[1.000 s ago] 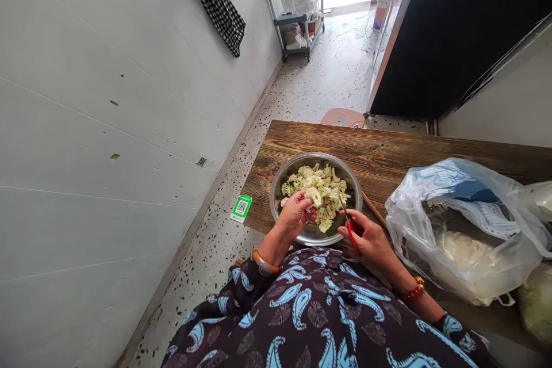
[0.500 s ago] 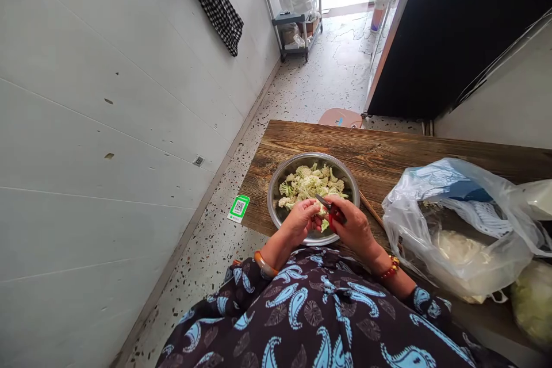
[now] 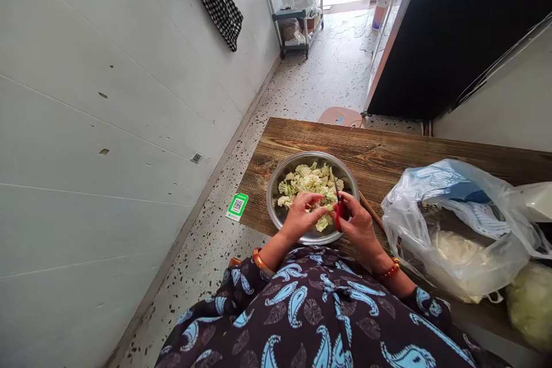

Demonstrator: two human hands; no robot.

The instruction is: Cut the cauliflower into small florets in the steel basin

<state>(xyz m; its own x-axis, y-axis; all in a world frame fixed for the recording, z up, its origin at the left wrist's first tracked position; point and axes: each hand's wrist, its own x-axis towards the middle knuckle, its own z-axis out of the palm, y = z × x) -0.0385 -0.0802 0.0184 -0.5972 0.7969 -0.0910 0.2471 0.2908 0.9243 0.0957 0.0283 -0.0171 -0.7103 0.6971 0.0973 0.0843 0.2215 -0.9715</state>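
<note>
A round metal bowl (image 3: 272,184) full of cut cauliflower florets (image 3: 308,179) sits on the wooden table in front of me. Over its near side, my right hand (image 3: 356,221) grips red-handled scissors (image 3: 339,207), whose dark blades point up and away from me. My left hand (image 3: 303,217) is just left of it, thumb and fingers closed around a small pale-green cauliflower piece (image 3: 329,207). Fingers partly hide that piece. Below the hands, another floret (image 3: 323,222) shows inside the bowl.
To the right on the wooden table (image 3: 302,135) lies an open clear plastic bag (image 3: 401,207) with pale contents. A wooden stick (image 3: 370,207) lies beside the bowl. A green-edged QR card (image 3: 237,207) is at the table's left edge. Beyond stand a pink stool (image 3: 340,116) and a shelf cart (image 3: 297,12).
The scissors have swung from pointing left to pointing upward, away from the left hand. My left hand's fingers have shifted slightly and spread a little more over the bowl.
</note>
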